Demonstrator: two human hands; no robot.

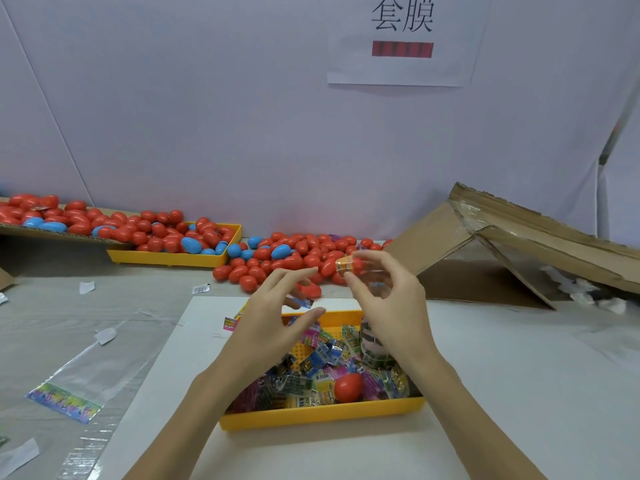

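Note:
My right hand (388, 303) is raised above the near yellow tray (322, 415) and pinches a red plastic egg (351, 265) with a clear film sleeve around it. My left hand (273, 320) hovers just left of it, fingers spread and relaxed, holding nothing. The tray holds several small colourful printed packets (311, 372) and one red egg (349, 387). A heap of red and blue eggs (287, 258) lies on the table behind my hands.
A second yellow tray (169, 259) full of eggs stands at the back left, beside a cardboard flap with more eggs (52, 216). A collapsed cardboard box (502, 251) lies at the right. Clear film sleeves (90, 375) lie on the left of the table.

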